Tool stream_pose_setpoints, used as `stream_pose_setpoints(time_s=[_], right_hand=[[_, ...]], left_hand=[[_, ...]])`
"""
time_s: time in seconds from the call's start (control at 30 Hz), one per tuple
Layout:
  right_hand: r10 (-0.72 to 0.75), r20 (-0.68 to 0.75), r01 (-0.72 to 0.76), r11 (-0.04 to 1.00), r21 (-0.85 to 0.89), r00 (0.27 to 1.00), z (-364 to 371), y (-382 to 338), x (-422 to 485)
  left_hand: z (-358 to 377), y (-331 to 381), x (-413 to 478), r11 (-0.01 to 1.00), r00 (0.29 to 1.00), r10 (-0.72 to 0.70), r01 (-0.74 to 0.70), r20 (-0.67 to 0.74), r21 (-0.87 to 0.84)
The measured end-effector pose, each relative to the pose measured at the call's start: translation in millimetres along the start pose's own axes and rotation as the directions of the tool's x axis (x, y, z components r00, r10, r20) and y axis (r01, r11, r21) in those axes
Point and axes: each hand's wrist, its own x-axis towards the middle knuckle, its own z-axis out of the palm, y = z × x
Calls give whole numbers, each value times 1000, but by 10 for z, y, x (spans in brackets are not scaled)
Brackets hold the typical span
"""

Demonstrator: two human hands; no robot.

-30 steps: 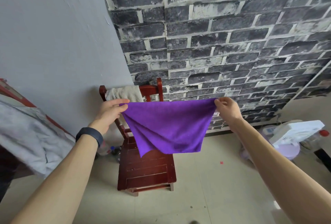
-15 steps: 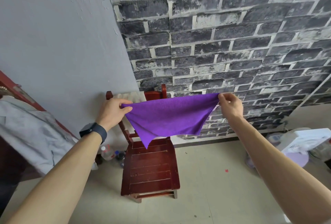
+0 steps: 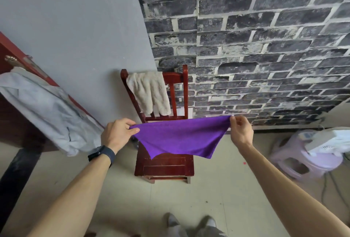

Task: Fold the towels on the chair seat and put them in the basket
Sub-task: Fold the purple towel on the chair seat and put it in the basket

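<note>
A purple towel (image 3: 180, 139) hangs spread out in the air just above the seat of a dark red wooden chair (image 3: 164, 166). My left hand (image 3: 117, 134) pinches its left top corner and my right hand (image 3: 240, 132) pinches its right top corner. The lower edge of the towel droops over the back half of the seat. A beige towel (image 3: 149, 92) is draped over the chair's backrest. No basket is in view.
The chair stands against a grey wall and a brick-pattern wall. A red-edged table with a grey cloth (image 3: 47, 111) is at the left. A lilac plastic stool (image 3: 306, 159) with a white appliance (image 3: 329, 140) on it stands at the right. My shoes (image 3: 191, 223) show at the bottom.
Both hands have come down with the purple towel, from backrest height to just above the seat. The view has tilted down, and the beige towel on the backrest now shows in full.
</note>
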Motion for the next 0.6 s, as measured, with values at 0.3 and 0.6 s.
stream_pose_setpoints(time_s=[0.3,0.6], right_hand=[[235,157,-207,963,-173,959,684,859,-429],[398,64,-375,899,-227,915,1665,1162,-123]], left_hand=[[662,-1012,-209,968,935,-209,158,285,195],[1217,-1625,906,981,855,-195,171,481,93]])
